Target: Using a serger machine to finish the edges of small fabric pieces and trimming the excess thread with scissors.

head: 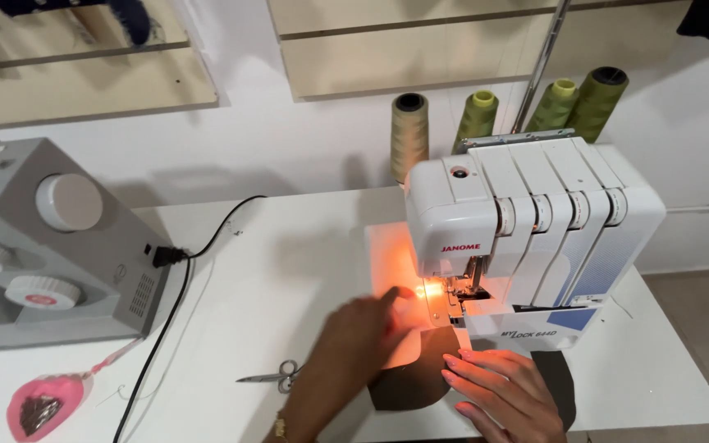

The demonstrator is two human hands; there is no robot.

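Right hand flat, fingers spread open, pressing dark fabric on white counter. Left hand fingers extended, unclenched, touching fabric edge at lit presser foot. White overlock machine behind; thread cones beyond.

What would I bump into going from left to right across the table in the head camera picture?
Pink pincushion → grey sewing machine → black cable → small scissors → left hand → right hand → white overlock machine.
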